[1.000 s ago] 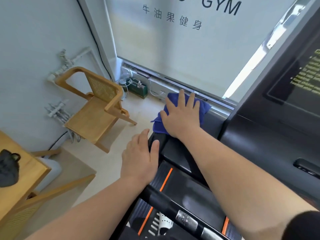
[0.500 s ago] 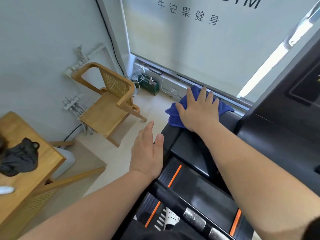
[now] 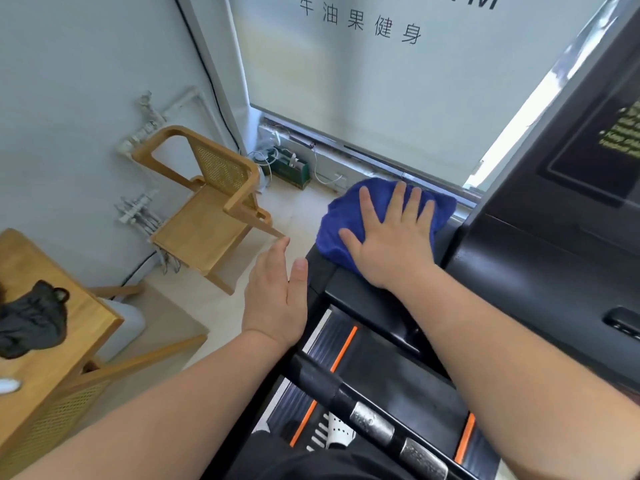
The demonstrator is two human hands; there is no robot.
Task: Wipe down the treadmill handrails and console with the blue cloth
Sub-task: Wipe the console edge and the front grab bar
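The blue cloth (image 3: pixel 343 220) lies bunched on the front left corner of the black treadmill console (image 3: pixel 519 271). My right hand (image 3: pixel 394 237) presses flat on the cloth with its fingers spread and straight. My left hand (image 3: pixel 277 299) is flat with straight fingers at the console's left edge, a little nearer to me than the cloth; whether it touches the edge I cannot tell. A black handrail bar with silver grip sensors (image 3: pixel 374 424) crosses below my arms. The dark console screen (image 3: pixel 599 150) rises at the right.
A wooden cane-back chair (image 3: pixel 207 209) stands on the floor to the left. A wooden table (image 3: pixel 52 341) with a black bag (image 3: pixel 31 317) fills the lower left. A frosted window with lettering (image 3: pixel 363 81) is ahead, with cables and a green box (image 3: pixel 291 168) under it.
My right hand slid the cloth along the console's front corner and is now on its left edge. My left hand lifted slightly and straightened beside the console edge. The view shifted.
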